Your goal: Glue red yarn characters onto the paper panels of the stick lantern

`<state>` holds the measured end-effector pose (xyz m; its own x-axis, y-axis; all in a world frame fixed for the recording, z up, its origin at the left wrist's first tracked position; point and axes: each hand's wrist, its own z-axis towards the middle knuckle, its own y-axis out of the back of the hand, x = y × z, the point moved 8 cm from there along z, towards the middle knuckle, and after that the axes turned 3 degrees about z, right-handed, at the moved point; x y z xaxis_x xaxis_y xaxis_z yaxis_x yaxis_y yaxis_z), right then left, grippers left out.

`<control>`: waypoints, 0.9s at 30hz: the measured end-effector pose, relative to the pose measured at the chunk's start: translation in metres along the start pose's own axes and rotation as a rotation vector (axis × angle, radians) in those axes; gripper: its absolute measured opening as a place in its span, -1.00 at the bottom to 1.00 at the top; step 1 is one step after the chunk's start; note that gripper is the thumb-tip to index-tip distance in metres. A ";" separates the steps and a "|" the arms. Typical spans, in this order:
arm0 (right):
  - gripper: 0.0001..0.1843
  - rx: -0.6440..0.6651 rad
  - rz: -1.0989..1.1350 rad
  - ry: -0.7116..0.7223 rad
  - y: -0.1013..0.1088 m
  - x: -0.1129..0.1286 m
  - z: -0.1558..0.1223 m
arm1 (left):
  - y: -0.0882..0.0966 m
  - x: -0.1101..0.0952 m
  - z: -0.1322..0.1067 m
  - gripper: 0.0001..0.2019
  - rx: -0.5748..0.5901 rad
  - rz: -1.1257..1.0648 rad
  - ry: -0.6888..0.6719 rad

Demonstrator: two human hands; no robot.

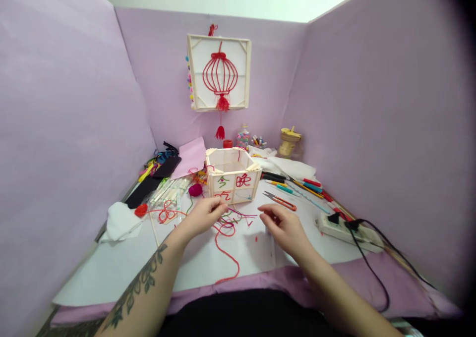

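Note:
My left hand (206, 215) is in front of the box with thumb and fingertips pressed together. Purple and green yarn strands (238, 216) lie right at its fingertips; whether one is pinched there I cannot tell. My right hand (281, 224) hovers over the white table top, fingers bent and the thumb slightly apart, with nothing visible in it. Between and beyond the hands stands an open-topped box (234, 178) of pale sticks and white panels, bearing green and red yarn characters. Red yarn (227, 252) trails toward the table's front edge. Orange-handled thread snips (280, 200) lie beyond my right hand.
A finished-looking box lantern (219, 74) hangs on the back wall. Pens (284, 189) and a power strip (349, 233) with black cables are at right. A purple yarn ball (195, 190), packaged sticks (169, 191) and white cloth (121, 220) are at left.

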<state>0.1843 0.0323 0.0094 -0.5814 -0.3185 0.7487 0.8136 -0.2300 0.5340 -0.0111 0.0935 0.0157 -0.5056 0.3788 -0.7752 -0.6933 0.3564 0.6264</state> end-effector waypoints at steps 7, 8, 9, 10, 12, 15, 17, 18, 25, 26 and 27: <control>-0.63 0.134 0.082 -0.011 -0.024 0.008 0.002 | 0.003 -0.008 -0.004 -0.63 0.009 -0.138 0.007; -0.68 0.162 0.093 -0.024 -0.029 0.009 0.002 | 0.004 -0.008 -0.004 -0.63 0.001 -0.159 0.004; -0.71 0.179 0.103 -0.032 -0.033 0.010 0.003 | 0.005 -0.009 -0.005 -0.63 -0.011 -0.181 0.001; -0.72 0.187 0.113 -0.038 -0.037 0.011 0.003 | 0.007 -0.009 -0.005 -0.63 -0.027 -0.206 0.001; -0.72 0.192 0.141 -0.052 -0.043 0.012 0.005 | 0.009 -0.008 -0.006 -0.62 -0.062 -0.267 0.001; -0.73 0.199 0.197 -0.078 -0.052 0.011 0.006 | 0.013 -0.006 -0.006 -0.61 -0.104 -0.340 -0.003; -0.73 0.194 0.225 -0.089 -0.056 0.011 0.006 | 0.015 -0.005 -0.006 -0.59 -0.118 -0.360 -0.003; -0.73 0.190 0.234 -0.093 -0.057 0.011 0.006 | 0.015 -0.004 -0.005 -0.58 -0.123 -0.363 0.000; -0.79 0.140 0.268 -0.095 -0.054 0.014 0.006 | 0.018 -0.005 -0.007 -0.59 -0.131 -0.356 0.003; -0.78 0.133 0.262 -0.081 -0.052 0.016 0.006 | 0.019 -0.006 -0.007 -0.61 -0.130 -0.344 -0.003; -0.79 0.120 0.249 -0.059 -0.050 0.017 0.006 | 0.022 -0.008 -0.007 -0.63 -0.150 -0.324 -0.014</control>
<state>0.1340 0.0439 -0.0021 -0.3648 -0.2962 0.8827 0.9281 -0.0396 0.3703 -0.0263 0.0923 0.0347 -0.2408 0.2782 -0.9299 -0.8846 0.3313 0.3282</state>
